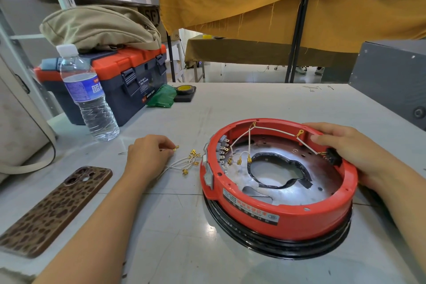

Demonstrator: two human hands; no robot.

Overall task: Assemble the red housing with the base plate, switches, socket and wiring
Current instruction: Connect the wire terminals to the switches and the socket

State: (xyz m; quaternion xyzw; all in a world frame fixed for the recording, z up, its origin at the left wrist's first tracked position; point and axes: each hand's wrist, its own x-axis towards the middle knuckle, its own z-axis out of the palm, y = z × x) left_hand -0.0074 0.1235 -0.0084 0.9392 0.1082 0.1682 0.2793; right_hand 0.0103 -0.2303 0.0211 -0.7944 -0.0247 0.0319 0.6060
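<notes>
Near left edge: phone in a spotted brown case, flat on the white table. Behind it, a water bottle stands upright, just in front of a blue-and-orange toolbox with a tan bag on its lid. A roll of yellow tape lies past the toolbox's right end.

Left hand rests on the table, fingertips pinched shut on one brass-tipped wire. Just to its right, a loose bundle of white wires with brass terminals — touching the table, close beside the housing.

Red housing sits centre-right, open side up, on a black ring. Inside: metal base plate, switch terminals along the left wall, white leads strung across the far side to a black socket in the right wall.

Right hand — fingers curled over the housing's far-right rim, gripping it.
</notes>
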